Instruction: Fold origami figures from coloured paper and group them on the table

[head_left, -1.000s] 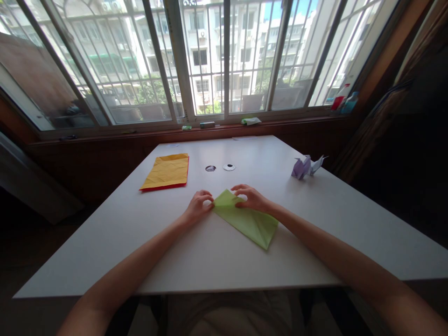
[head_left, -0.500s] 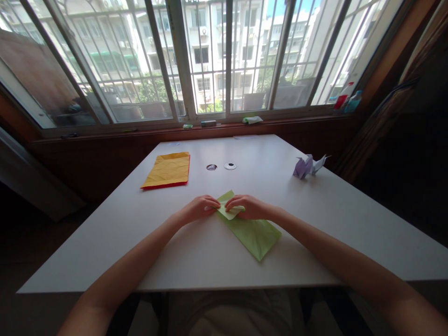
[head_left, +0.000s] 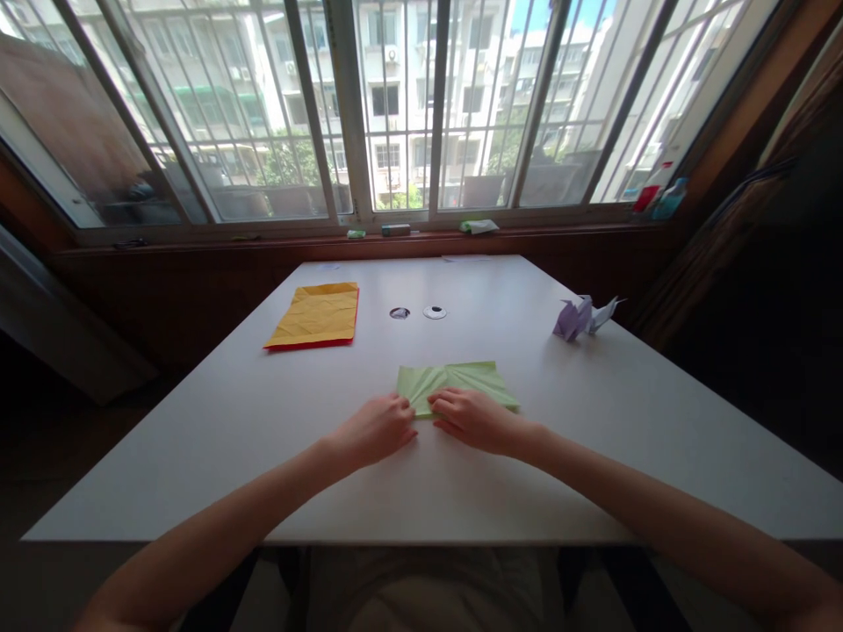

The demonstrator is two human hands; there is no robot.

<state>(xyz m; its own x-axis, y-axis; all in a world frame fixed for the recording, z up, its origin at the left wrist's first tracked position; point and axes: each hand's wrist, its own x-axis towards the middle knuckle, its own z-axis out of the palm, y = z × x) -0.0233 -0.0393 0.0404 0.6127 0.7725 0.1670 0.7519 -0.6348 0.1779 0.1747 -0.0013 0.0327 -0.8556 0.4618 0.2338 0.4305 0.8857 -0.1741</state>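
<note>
The green folded paper point(head_left: 478, 376) lies flat in front of the person, just past both sets of fingers: from the left hand point(head_left: 377, 430) it reaches away toward about 2 o'clock, while from the right hand point(head_left: 478, 420) it lies mostly from 11 round to 1. Taking 12 as straight away from the body, its long axis runs close to 9-to-3, and slanting creases show across its upper face. The right hand is nearer the sheet's middle, its bent fingers touching the top face beside the near edge, a little to the 9 o'clock side of centre; the left hand's curled fingers are at the corner at about 8 o'clock. The two sets of fingertips sit near each other with a small gap between, but whether either hand is clamped on the paper or only pressing it down cannot be told. Beneath is a smooth white worktop point(head_left: 263, 448), with bare surface between the hands and its 6 o'clock edge. Out at 10 o'clock lies a creased yellow sheet point(head_left: 316, 314) with red along its edges; near 11 are two round fittings point(head_left: 435, 312) set in the surface; at 2 stand purple and pale folded paper pieces point(head_left: 572, 319), touching or nearly so. Beyond, at 12, a barred window point(head_left: 401, 114) lets in bright daylight above a sill point(head_left: 303, 239) carrying small objects.
</note>
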